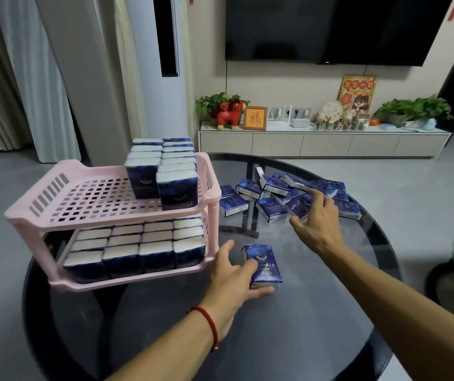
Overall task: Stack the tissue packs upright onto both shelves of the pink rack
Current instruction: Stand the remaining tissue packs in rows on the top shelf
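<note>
Our left hand (236, 273) pinches one pack (261, 266); our right hand (316, 218), fingers spread, touches the pile (272, 193) at one o'clock, and packs could slide off

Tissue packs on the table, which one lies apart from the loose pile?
The single pack lying flat under the left hand, near the rack's front corner. The other loose packs are heaped together by the right hand.

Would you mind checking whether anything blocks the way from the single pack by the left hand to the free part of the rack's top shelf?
Nothing visible blocks it. The single pack lies on the glass table under the left hand, just right of the pink rack. The top shelf's left side is bare; packs fill only its right rear, and the raised rim must be cleared.
</note>
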`<state>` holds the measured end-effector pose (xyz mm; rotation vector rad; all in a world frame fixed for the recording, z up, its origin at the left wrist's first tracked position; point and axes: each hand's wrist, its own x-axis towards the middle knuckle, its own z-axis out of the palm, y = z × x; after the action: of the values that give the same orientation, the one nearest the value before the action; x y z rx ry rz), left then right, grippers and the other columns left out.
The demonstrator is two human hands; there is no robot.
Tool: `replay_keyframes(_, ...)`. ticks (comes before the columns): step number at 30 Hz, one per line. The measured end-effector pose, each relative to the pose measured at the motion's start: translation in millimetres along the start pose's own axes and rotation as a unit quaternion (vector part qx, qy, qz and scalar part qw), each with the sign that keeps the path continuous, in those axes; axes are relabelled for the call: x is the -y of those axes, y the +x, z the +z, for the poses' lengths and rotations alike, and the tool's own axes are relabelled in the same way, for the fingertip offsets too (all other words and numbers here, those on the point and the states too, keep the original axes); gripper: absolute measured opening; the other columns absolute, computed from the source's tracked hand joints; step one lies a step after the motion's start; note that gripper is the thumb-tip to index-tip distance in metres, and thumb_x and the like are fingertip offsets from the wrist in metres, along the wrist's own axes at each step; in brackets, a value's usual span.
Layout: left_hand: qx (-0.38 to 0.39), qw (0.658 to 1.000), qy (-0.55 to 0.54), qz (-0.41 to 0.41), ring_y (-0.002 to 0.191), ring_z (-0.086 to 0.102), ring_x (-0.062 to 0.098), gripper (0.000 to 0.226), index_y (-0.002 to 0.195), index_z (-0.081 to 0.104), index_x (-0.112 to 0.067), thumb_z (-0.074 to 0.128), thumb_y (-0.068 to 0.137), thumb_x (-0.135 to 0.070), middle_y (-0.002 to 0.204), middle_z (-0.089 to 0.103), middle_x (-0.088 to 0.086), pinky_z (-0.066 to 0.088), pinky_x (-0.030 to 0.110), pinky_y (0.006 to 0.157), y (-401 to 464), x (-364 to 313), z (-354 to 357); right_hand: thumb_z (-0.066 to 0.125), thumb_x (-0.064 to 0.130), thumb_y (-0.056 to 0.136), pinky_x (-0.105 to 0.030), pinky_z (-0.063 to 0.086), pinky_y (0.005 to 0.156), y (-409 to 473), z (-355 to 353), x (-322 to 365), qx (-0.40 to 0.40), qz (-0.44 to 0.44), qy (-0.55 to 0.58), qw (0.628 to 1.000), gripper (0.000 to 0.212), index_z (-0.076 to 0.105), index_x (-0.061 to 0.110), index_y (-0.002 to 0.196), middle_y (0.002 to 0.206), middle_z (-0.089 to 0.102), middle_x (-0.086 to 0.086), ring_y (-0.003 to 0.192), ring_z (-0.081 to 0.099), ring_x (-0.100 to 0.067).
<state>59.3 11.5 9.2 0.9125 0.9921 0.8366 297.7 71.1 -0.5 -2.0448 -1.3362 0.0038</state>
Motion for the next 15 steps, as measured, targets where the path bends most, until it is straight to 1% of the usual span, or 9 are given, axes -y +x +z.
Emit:
replay_keyframes(2, 0.006, 1.0, 0.018, 0.01, 0.085, 0.078, 0.031, 0.049, 0.144, 0.041, -0.025, 0.057, 0.102, -0.006, 0.13, 0.063, 0.019, 0.063, 0.034, 0.063, -2, -1, 1, 0.074, 0.027, 0.083, -0.035, 0.04, 0.101, -17, -20, 3, 0.035, -0.034, 0.046, 0.998, 0.084, 0.029, 0.017, 0.152, 0.133, 0.041, -0.009, 0.121, 0.043, -0.025)
replay_keyframes(4, 0.008, 0.999, 0.026, 0.024, 0.085, 0.077, 0.033, 0.041, 0.139, 0.048, -0.021, 0.055, 0.102, -0.004, 0.124, 0.067, 0.02, 0.064, 0.034, 0.063, -6, -2, 3, 0.076, 0.025, 0.082, -0.028, 0.037, 0.102, -36, -41, 10, 0.083, -0.067, 0.057, 0.993, 0.088, 0.028, 0.015, 0.155, 0.131, 0.038, 0.0, 0.121, 0.043, -0.016)
replay_keyframes(7, 0.006, 0.999, 0.014, 0.03, 0.087, 0.076, 0.03, 0.031, 0.128, 0.056, -0.018, 0.053, 0.102, -0.002, 0.118, 0.069, 0.019, 0.064, 0.037, 0.063, -11, -6, 3, 0.077, 0.026, 0.078, -0.025, 0.045, 0.106, -71, -69, 26, 0.158, -0.119, 0.104, 0.975, 0.083, 0.036, 0.022, 0.151, 0.131, 0.038, 0.008, 0.119, 0.047, -0.008)
replay_keyframes(8, 0.014, 0.999, 0.006, 0.028, 0.089, 0.076, 0.03, 0.028, 0.126, 0.059, -0.019, 0.053, 0.103, -0.004, 0.12, 0.069, 0.018, 0.064, 0.039, 0.064, -14, -8, 2, 0.076, 0.029, 0.075, -0.023, 0.046, 0.106, -85, -75, 33, 0.19, -0.147, 0.12, 0.963, 0.082, 0.038, 0.026, 0.148, 0.131, 0.039, 0.011, 0.119, 0.047, -0.004)
replay_keyframes(10, 0.052, 0.998, -0.004, 0.033, 0.097, 0.074, 0.034, 0.023, 0.125, 0.062, -0.02, 0.056, 0.103, -0.014, 0.123, 0.069, 0.018, 0.062, 0.042, 0.068, -20, -10, -1, 0.077, 0.027, 0.072, -0.018, 0.046, 0.103, -111, -81, 45, 0.239, -0.21, 0.119, 0.94, 0.081, 0.039, 0.03, 0.144, 0.133, 0.04, 0.014, 0.123, 0.047, -0.004)
replay_keyframes(11, 0.077, 0.996, 0.005, 0.041, 0.1, 0.073, 0.035, 0.024, 0.125, 0.062, -0.021, 0.06, 0.102, -0.018, 0.123, 0.069, 0.018, 0.062, 0.044, 0.071, -25, -11, -4, 0.077, 0.023, 0.072, -0.017, 0.046, 0.102, -122, -79, 48, 0.248, -0.234, 0.108, 0.934, 0.081, 0.038, 0.03, 0.143, 0.134, 0.039, 0.013, 0.125, 0.045, -0.005)
replay_keyframes(12, 0.098, 0.993, 0.028, 0.053, 0.101, 0.073, 0.034, 0.028, 0.125, 0.062, -0.023, 0.066, 0.098, -0.017, 0.122, 0.069, 0.018, 0.062, 0.046, 0.073, -29, -10, -8, 0.076, 0.02, 0.072, -0.016, 0.045, 0.102, -131, -76, 51, 0.247, -0.253, 0.095, 0.931, 0.08, 0.038, 0.028, 0.142, 0.134, 0.038, 0.012, 0.125, 0.043, -0.007)
replay_keyframes(14, 0.111, 0.983, 0.123, 0.084, 0.099, 0.074, 0.028, 0.052, 0.125, 0.058, -0.031, 0.077, 0.086, -0.003, 0.117, 0.069, 0.014, 0.063, 0.045, 0.076, -35, -5, -18, 0.076, 0.018, 0.071, -0.015, 0.04, 0.103, -142, -69, 53, 0.242, -0.277, 0.084, 0.926, 0.081, 0.037, 0.025, 0.141, 0.135, 0.036, 0.009, 0.125, 0.039, -0.005)
replay_keyframes(15, 0.11, 0.974, 0.172, 0.102, 0.101, 0.073, 0.027, 0.061, 0.124, 0.057, -0.037, 0.079, 0.081, -0.001, 0.116, 0.069, 0.012, 0.064, 0.045, 0.078, -36, -5, -23, 0.078, 0.018, 0.073, -0.014, 0.04, 0.104, -145, -66, 55, 0.245, -0.28, 0.089, 0.924, 0.08, 0.035, 0.026, 0.141, 0.135, 0.036, 0.009, 0.125, 0.039, -0.004)
